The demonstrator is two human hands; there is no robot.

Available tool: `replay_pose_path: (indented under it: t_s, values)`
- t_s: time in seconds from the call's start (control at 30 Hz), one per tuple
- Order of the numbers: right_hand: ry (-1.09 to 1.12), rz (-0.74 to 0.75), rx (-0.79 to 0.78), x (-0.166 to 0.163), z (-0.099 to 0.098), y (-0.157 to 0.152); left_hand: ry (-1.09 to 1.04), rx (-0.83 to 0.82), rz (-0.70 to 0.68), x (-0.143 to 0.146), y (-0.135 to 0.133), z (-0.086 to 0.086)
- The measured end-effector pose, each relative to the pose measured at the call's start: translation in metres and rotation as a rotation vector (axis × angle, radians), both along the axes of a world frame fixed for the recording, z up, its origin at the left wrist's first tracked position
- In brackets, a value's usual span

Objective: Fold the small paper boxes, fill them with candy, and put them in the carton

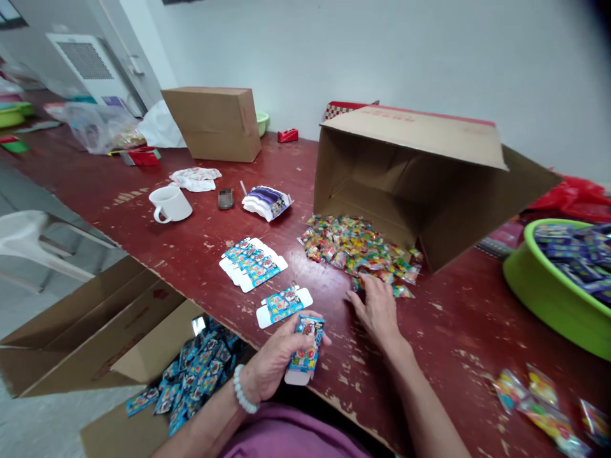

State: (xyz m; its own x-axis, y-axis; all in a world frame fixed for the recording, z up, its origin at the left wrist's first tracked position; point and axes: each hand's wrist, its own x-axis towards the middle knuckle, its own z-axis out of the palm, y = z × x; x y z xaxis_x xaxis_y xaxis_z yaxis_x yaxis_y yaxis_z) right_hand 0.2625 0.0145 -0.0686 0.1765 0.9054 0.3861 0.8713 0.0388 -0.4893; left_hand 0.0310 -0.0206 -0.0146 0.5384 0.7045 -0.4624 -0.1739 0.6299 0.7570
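Observation:
My left hand [274,359] grips a small blue printed carton [305,346], held upright over the table's near edge; a white bead bracelet is on that wrist. My right hand [377,308] reaches flat across the red table, fingers spread, its tips touching the near edge of a heap of colourful candy packets [356,248]. The heap spills out of a big cardboard box [429,184] lying on its side. One flat unfolded carton [284,305] lies just beyond my left hand, and a stack of flat cartons [252,262] lies farther back.
An open cardboard box [143,343] by the table's near left holds several filled blue cartons [195,375]. A green basin [548,286] of dark packets stands right. A white mug [169,205], closed brown box [214,122], tape dispensers and loose packets [544,401] also lie about.

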Motion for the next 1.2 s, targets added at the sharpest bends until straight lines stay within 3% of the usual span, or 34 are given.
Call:
replay_pose_path:
  t_s: [0.13,0.33,0.4,0.53,0.6,0.8,1.0,1.2]
  values:
    - [-0.045,-0.062,-0.046,0.006,-0.011,0.012,0.097,0.071,-0.001,-0.012,0.005,0.005]
    - [0.161,-0.062,0.020,0.011,0.010,0.002,0.218,0.230,0.131,-0.026,0.022,0.013]
    - [0.435,-0.089,0.040,0.011,0.021,-0.010,0.189,0.224,0.163,-0.027,0.026,0.016]
    - [1.297,-0.093,-0.042,-0.009,0.042,-0.036,0.145,0.178,0.233,-0.025,0.031,0.021]
    - [1.425,-0.053,-0.089,-0.025,0.049,-0.047,0.095,0.132,0.233,-0.023,0.030,0.021]
    - [1.307,-0.008,-0.099,-0.054,0.054,-0.057,-0.026,0.016,0.189,-0.019,0.021,0.014]
    - [1.231,-0.002,-0.100,-0.051,0.052,-0.057,-0.084,-0.069,0.138,-0.021,0.012,0.006]
    - [1.085,-0.014,-0.058,-0.049,0.052,-0.062,-0.098,-0.042,0.166,-0.021,0.012,0.006]
